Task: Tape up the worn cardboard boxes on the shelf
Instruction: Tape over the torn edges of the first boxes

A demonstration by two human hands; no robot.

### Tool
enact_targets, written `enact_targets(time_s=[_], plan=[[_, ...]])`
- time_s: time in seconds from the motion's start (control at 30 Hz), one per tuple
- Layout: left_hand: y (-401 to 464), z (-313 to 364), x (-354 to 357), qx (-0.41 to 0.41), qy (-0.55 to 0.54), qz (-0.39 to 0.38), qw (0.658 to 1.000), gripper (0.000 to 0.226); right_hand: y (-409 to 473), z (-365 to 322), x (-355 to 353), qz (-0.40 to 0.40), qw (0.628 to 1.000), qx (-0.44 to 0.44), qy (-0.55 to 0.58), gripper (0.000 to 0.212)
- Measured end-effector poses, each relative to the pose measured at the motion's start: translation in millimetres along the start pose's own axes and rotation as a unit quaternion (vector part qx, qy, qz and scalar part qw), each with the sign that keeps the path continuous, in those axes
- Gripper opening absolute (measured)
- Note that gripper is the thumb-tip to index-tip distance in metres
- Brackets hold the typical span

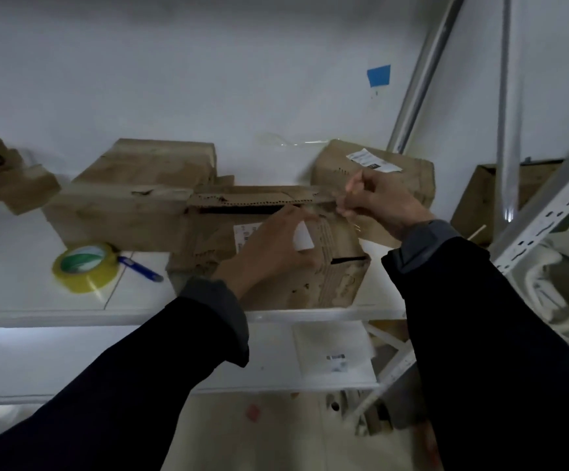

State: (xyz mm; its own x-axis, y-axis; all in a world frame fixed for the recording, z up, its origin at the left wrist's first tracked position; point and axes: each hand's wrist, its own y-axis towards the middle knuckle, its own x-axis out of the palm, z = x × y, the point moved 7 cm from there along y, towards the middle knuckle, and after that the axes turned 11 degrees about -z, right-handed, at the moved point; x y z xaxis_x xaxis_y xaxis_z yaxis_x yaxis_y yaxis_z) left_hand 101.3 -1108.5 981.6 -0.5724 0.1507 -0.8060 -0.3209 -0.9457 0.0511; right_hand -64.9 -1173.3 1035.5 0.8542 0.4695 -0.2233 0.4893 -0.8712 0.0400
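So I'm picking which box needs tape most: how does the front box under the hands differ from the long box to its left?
The front box has a torn, ragged face and a dark gap under its top flap; the long box looks mostly whole, with one small tear near its top edge. The front box carries a white label; the long box shows none. Both hands, left hand and right hand, are on the front box; nothing touches the long one. Both are brown cardboard on the white shelf.

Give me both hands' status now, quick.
Left hand: open, fingers pressing on the front of the worn cardboard box.
Right hand: fingers curled, pinching at the box's top right edge; possibly clear tape, cannot confirm.
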Motion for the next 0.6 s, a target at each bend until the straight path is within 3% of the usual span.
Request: enact_targets(time_s=[0.17, 0.33, 0.6], plan=[[20, 0, 17, -0.014, 0.094, -0.039, 0.995, 0.108, 15, 8, -9, -0.084, 0.987, 0.019, -0.139, 0.030], [28, -14, 11, -0.053, 0.108, -0.052, 0.991, 0.123, 30, 15, -9, -0.131, 0.969, 0.008, -0.207, 0.028], [45, -26, 11, -0.093, 0.123, -0.083, 0.985, 0.141, 40, 38, 5, -0.258, 0.957, 0.080, -0.108, 0.023]])
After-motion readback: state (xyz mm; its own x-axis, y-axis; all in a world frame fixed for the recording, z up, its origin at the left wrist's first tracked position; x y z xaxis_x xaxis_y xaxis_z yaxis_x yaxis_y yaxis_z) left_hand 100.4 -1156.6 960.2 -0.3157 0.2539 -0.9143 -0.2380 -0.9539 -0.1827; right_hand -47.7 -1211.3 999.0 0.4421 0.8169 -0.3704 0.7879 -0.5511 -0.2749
